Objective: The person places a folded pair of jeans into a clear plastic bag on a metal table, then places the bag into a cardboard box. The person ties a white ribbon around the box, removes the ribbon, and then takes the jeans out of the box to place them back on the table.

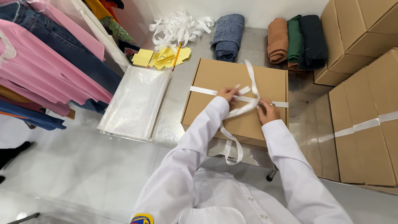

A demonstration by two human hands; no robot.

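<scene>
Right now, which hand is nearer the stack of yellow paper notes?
Left. The left hand sits on the cardboard box lid, holding the white ribbon, on the side toward the yellow notes. The right hand is farther along the lid, away from them.

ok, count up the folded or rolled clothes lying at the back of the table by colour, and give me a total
Blue denim: 1
Tan brown: 1
Green: 1
Dark navy: 1
Total: 4
</scene>
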